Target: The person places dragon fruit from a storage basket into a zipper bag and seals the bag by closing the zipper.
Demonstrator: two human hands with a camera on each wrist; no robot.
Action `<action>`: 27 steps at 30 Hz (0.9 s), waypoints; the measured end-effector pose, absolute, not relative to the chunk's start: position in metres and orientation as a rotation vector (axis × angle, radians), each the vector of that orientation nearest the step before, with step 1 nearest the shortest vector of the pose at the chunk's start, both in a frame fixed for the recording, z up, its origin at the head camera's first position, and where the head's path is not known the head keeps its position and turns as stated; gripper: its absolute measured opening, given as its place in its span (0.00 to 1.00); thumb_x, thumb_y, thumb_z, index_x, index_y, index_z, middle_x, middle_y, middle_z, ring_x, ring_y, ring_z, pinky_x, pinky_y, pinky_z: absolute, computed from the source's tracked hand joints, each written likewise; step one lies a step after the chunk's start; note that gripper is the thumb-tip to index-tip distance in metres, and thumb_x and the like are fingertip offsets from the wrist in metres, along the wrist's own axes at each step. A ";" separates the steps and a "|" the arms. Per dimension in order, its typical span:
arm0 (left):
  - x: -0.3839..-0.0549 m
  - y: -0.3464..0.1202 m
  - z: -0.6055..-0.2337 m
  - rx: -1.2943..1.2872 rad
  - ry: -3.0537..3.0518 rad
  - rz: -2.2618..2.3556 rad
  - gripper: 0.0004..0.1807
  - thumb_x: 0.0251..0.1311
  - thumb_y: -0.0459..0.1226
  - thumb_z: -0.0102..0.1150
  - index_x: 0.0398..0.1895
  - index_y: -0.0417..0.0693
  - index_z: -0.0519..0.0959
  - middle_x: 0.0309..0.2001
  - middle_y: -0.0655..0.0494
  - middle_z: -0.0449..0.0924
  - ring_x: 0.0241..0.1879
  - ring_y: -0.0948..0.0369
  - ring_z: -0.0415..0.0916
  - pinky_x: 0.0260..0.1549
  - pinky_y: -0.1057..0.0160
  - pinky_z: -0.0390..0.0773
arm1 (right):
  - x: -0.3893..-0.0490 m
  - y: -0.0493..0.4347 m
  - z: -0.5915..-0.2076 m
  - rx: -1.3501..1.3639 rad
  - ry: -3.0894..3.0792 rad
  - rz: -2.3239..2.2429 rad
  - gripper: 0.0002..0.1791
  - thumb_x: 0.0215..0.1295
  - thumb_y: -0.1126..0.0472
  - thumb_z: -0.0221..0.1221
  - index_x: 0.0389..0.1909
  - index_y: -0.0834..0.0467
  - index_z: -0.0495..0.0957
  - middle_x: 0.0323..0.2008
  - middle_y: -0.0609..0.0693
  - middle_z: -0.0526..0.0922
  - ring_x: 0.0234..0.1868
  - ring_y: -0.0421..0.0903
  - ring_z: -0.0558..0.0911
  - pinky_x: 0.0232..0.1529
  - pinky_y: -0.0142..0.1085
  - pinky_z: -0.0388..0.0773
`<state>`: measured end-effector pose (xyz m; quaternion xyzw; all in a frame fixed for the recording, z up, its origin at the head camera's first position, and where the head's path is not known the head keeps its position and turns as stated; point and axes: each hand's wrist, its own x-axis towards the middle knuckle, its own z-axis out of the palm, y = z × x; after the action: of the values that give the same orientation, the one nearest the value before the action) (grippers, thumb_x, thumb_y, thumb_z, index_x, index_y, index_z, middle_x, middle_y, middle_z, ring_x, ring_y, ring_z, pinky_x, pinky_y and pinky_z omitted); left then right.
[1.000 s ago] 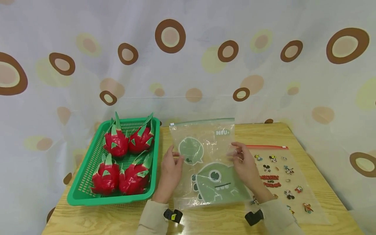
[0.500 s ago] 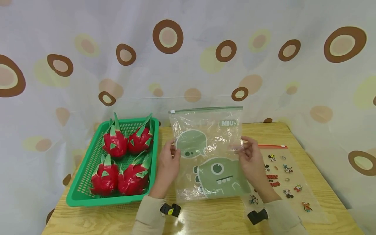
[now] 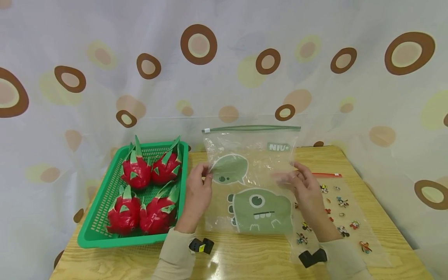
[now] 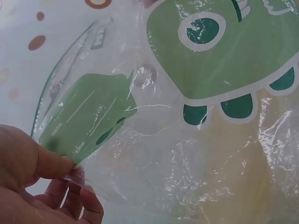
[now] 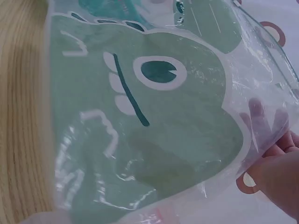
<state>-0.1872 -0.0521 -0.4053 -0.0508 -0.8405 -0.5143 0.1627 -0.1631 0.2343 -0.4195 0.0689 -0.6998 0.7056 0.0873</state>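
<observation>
A clear zipper bag (image 3: 259, 212) printed with a green monster and a speech bubble is held up over the table, its green slider strip at the top. My left hand (image 3: 198, 190) pinches its left edge between thumb and fingers, which the left wrist view shows closely at the bag (image 4: 163, 140). On the opposite edge, my right hand (image 3: 308, 194) grips the plastic, with some fingertips showing through it. The white slider (image 3: 207, 130) sits at the strip's left end. The right wrist view shows the bag (image 5: 177, 135) spread flat, thumb on its edge.
A green basket (image 3: 81, 233) with several red dragon fruits (image 3: 136, 173) stands on the left of the wooden table (image 3: 245, 260). A second zipper bag (image 3: 364, 217) with a red strip and cartoon prints lies flat at right, partly behind my right arm. A patterned curtain (image 3: 224, 77) hangs behind.
The green-printed bag has risen and been turned to face me more squarely. Its top edge looks wider, and my right hand has moved rightward, still holding it.
</observation>
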 end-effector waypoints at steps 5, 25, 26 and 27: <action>-0.189 -0.052 -0.403 -0.187 -2.352 -1.462 0.07 0.67 0.27 0.54 0.44 0.41 0.79 0.40 0.46 0.78 0.43 0.54 0.76 0.44 0.54 0.82 | -0.163 0.235 -0.413 0.286 -1.950 2.274 0.22 0.78 0.56 0.47 0.63 0.67 0.67 0.31 0.45 0.82 0.37 0.40 0.85 0.51 0.30 0.81; -0.196 -0.054 -0.390 -0.264 -2.350 -1.451 0.13 0.68 0.30 0.55 0.54 0.42 0.76 0.48 0.46 0.78 0.48 0.52 0.77 0.49 0.53 0.82 | -0.153 0.230 -0.392 0.612 -1.907 2.215 0.19 0.78 0.67 0.43 0.60 0.76 0.69 0.46 0.50 0.85 0.50 0.45 0.86 0.49 0.36 0.83; -0.196 -0.054 -0.390 -0.262 -2.347 -1.455 0.15 0.68 0.30 0.55 0.57 0.43 0.75 0.50 0.46 0.77 0.49 0.52 0.76 0.50 0.53 0.82 | -0.152 0.229 -0.392 0.602 -1.924 2.179 0.19 0.78 0.66 0.43 0.61 0.76 0.68 0.47 0.51 0.85 0.51 0.46 0.85 0.50 0.36 0.83; -0.196 -0.055 -0.390 -0.261 -2.331 -1.468 0.17 0.68 0.30 0.56 0.59 0.43 0.73 0.52 0.45 0.76 0.51 0.52 0.76 0.51 0.53 0.81 | -0.152 0.229 -0.392 0.592 -1.947 2.140 0.20 0.79 0.66 0.43 0.62 0.75 0.68 0.48 0.52 0.84 0.51 0.46 0.86 0.50 0.37 0.83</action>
<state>-0.1963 -0.0545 -0.3898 -0.0925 -0.8277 -0.5213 0.1860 -0.1520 0.2286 -0.3924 0.1994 -0.6565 0.7214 0.0942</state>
